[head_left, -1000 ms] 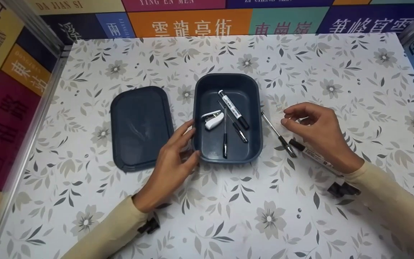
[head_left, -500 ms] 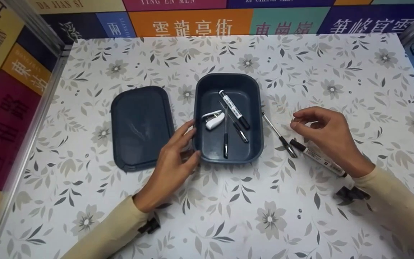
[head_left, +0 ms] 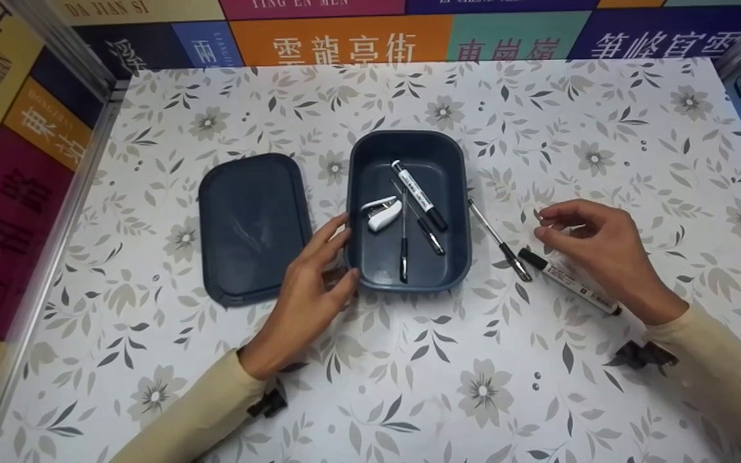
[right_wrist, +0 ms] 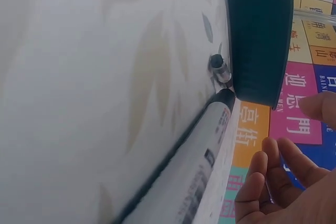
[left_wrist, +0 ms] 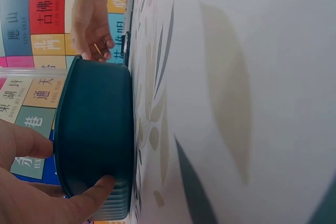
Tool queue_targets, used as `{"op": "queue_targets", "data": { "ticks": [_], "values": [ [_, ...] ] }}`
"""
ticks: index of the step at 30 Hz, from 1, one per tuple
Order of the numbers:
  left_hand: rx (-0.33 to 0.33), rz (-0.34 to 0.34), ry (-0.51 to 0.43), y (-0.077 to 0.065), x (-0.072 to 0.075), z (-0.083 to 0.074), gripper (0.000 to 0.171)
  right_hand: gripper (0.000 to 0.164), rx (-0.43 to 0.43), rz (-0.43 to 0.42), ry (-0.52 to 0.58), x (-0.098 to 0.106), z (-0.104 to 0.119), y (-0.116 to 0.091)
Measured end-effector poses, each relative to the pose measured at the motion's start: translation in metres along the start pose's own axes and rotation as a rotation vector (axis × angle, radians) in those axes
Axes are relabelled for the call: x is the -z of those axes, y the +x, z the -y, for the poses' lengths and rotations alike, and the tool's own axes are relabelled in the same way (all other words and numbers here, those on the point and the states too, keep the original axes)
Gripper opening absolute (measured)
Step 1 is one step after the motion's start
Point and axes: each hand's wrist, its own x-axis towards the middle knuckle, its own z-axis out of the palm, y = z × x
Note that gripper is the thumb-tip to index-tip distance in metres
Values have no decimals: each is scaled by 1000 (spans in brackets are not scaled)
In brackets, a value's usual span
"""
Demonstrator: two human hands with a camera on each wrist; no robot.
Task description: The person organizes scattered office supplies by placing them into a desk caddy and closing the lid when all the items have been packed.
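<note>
My left hand [head_left: 309, 292] touches the left wall of a dark blue plastic box [head_left: 409, 280] with its thumb and fingertips; the left wrist view shows the thumb [left_wrist: 97, 192] laid along the wall. Inside the box lie a white stapler [head_left: 383, 217], a white marker with a black cap [head_left: 417, 191] and two black-and-clear gel pens, one of them upright in view [head_left: 404, 251]. To the right of the box, my right hand [head_left: 605, 247] hovers with fingers loosely bent and nothing between them. Below it a black-capped marker [head_left: 570, 283] and another gel pen [head_left: 499, 239] lie on the tablecloth.
The box's dark blue lid [head_left: 251, 225] lies flat at the left, partly behind the left hand. A white tablecloth [head_left: 448, 360] with grey flowers and leaves covers the table. Colourful panels [head_left: 338, 38] with printed characters border the back and sides.
My right hand has drawn back to the right, away from the box, uncovering more of the marker on the table. The left hand and the box have stayed in place.
</note>
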Motion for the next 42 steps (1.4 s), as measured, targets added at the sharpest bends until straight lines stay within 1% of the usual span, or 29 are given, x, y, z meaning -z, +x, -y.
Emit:
{"op": "queue_targets", "data": {
  "ticks": [6,10,15,21,24,27,33,37,42],
  "values": [
    [-6,-4,12,0,0,1,61,33,-14,-7,-21,4,-6,-6],
    [-9,-11,22,0,0,1,61,34,-39,-9,-38,6,-10,-9],
    [4,-10,2,-1,0,-1,60,36,-65,4,-50,8,-18,-13],
    [10,-5,3,-1,0,-2,61,36,-29,31,-45,11,-27,-16],
    [13,-6,-13,-1,0,-1,61,35,-10,43,-46,13,-29,-19],
    [14,-7,-26,-1,0,-2,61,35,-20,46,-61,14,-31,-21],
    [16,-12,6,-2,0,-3,61,36,-46,54,-101,18,-32,-25],
    [20,-13,10,-2,0,-2,60,35,-41,61,-102,19,-33,-26],
    [22,-13,-7,-2,0,-1,60,34,-32,60,-123,20,-35,-27]
  ]
}}
